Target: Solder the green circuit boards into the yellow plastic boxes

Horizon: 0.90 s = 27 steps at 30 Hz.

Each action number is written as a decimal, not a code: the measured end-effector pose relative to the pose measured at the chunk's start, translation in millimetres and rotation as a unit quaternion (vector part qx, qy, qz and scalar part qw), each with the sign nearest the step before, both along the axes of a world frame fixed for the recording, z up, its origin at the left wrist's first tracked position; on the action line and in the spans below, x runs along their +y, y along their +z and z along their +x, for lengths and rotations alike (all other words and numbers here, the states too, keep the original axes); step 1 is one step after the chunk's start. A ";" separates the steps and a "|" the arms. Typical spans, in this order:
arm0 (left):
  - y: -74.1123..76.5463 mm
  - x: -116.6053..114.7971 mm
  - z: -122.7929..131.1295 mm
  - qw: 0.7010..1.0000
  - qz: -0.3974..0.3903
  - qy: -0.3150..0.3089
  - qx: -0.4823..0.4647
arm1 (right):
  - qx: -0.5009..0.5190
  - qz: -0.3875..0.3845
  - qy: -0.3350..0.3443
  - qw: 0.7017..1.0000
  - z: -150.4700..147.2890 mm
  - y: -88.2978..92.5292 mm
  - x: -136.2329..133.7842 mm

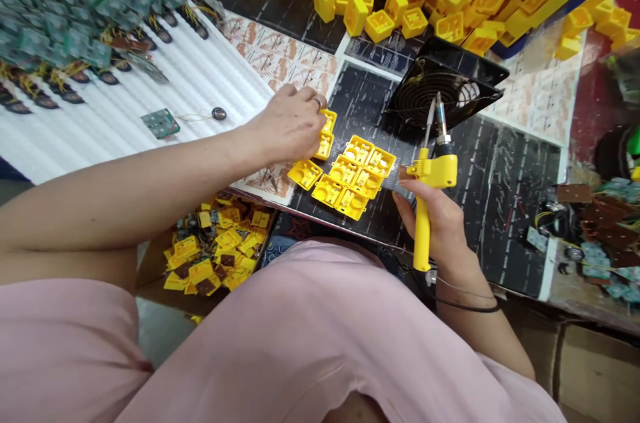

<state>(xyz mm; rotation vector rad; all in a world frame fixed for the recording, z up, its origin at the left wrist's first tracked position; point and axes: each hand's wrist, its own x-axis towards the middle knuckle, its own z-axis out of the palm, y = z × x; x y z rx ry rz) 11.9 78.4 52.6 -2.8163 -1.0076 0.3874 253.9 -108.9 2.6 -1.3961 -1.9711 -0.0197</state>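
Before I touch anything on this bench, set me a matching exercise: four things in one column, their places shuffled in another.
Things
1. Yellow pistol-shaped soldering gun
2. Square black fan
3. Lone green circuit board
4. Block of six open yellow plastic shells

Places
A. Behind the pointed metal tip
B. Between the left hand and right hand
C. Gripped in the right hand
D. On the white ridged sheet

Pairs: 1-C, 2-A, 3-D, 4-B

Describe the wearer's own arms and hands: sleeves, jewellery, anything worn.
Short pale-pink sleeves leave both forearms bare. The left hand, ungloved, wears a ring; the right hand is ungloved too. A dark cord crosses the right forearm, possibly worn.
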 end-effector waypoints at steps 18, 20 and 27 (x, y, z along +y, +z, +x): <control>-40.9 56.9 -19.2 0.969 -0.165 -0.129 -0.131 | -0.007 0.065 -0.014 0.998 1.3 -9.3 3.9; -55.5 47.1 -14.3 0.972 -0.138 -0.078 -0.172 | -0.002 0.073 -0.016 0.997 1.1 -11.9 5.6; -36.1 4.6 -30.7 0.962 -0.110 0.048 -0.247 | 0.018 0.079 -0.019 0.997 3.0 -18.5 7.6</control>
